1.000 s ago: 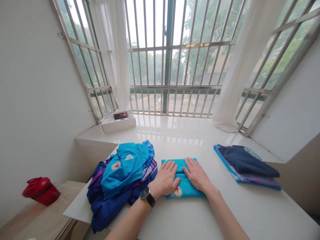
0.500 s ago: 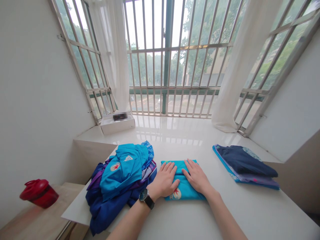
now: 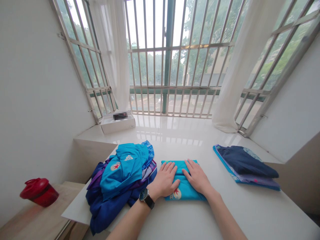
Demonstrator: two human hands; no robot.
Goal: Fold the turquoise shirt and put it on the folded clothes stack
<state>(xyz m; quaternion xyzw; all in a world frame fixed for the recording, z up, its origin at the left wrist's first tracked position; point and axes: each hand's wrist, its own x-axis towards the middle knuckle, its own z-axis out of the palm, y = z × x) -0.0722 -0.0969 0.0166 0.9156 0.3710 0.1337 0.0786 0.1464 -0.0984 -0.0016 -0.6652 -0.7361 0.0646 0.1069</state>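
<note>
A folded turquoise cloth garment (image 3: 185,190) is laid flat on a white table top (image 3: 232,213), directly in front of the camera wearer, between two other groups of clothes. The left hand (image 3: 163,181), on whose wrist a round black wristwatch (image 3: 146,196) is worn, and the right hand (image 3: 197,176) are both pressed open and flat upon this garment. They are near each other but apart, and nothing is clamped in them. The palms seem to be placed so to keep the folds smooth and closed. A loose pile of blue and turquoise garments (image 3: 120,180) is lying just beside the left hand. A flat folded navy and turquoise garment (image 3: 243,165) is set well to the right, perhaps so that it is not disturbed. A red plastic flask (image 3: 39,192) is standing on a pale wooden shelf (image 3: 42,220), and a white cardboard box (image 3: 117,126) is placed on a glossy white window sill (image 3: 170,130).
</note>
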